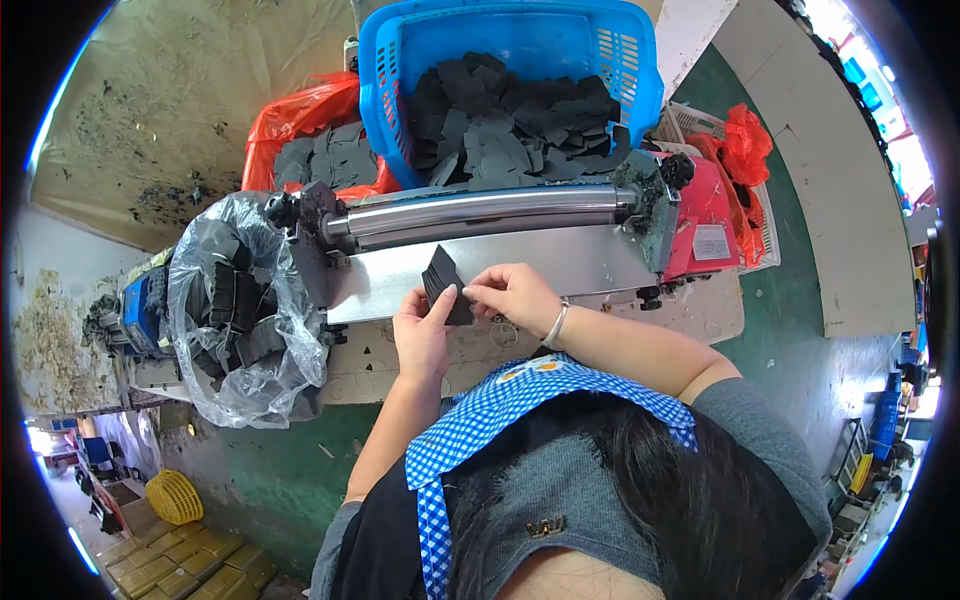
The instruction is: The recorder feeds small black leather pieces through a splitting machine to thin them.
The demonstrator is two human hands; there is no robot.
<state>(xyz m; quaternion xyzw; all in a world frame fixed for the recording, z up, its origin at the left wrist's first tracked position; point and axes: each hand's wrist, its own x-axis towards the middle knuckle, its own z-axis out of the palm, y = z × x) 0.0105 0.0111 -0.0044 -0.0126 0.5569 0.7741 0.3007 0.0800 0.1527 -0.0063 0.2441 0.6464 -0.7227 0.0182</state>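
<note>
Between my hands, over the front edge of a steel plate [560, 262], is a small stack of flat black pieces [441, 270], slightly fanned at the top. My left hand [424, 328] grips the stack with the thumb across its face. At the stack's right edge, my right hand [520, 297] has thumb and fingers pinched together; whether a piece is between them is too small to make out. Just beyond the plate lies a shiny metal roller [480, 212] of a bench machine, with a red housing [697, 225] at its right end.
Behind the roller, a blue plastic basket [500, 40] holds many loose black pieces. More lie in a red bag [285, 120] beside it. A clear plastic bag [255, 385] with stacked black pieces sits left of the machine. A white crate [765, 215] with red bags stands at the right.
</note>
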